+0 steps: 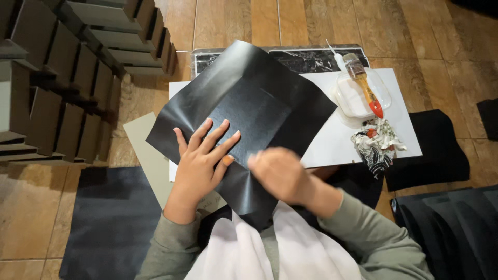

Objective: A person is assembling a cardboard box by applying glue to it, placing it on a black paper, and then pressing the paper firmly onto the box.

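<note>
- Black paper sheet [249,111]: a large, roughly square sheet turned like a diamond, lying over a white board [332,137] set on the wooden floor [218,21], its near corner reaching toward the person's lap.
- Handling, as a judgement: the sheet looks light and thin, stiff enough to hold a crease yet easily dented or torn; its faint sheen suggests a smooth, somewhat slippery face. It is best held flat under the palm near the middle, or lifted by a corner or edge rather than pinched mid-sheet.
- Appearance: matte-to-satin black with fold lines marking a raised rectangular centre, as if something flat lies beneath; the near part shows soft wrinkles.
- Left hand [199,158]: spread flat, fingers extended, pressing on the sheet just below its centre; it grips nothing.
- Right hand [277,173]: blurred, resting on or sweeping over the sheet's near right part; whether it is flat or curled cannot be told.
- Surroundings: a clear plastic tub of white glue [355,96] with an orange-handled brush [365,85] laid across it, and a stained rag [376,142] just beside it, both on the board's right end; stacked dark boxes [67,78] to the left; further black sheets [111,220] on the floor.
</note>
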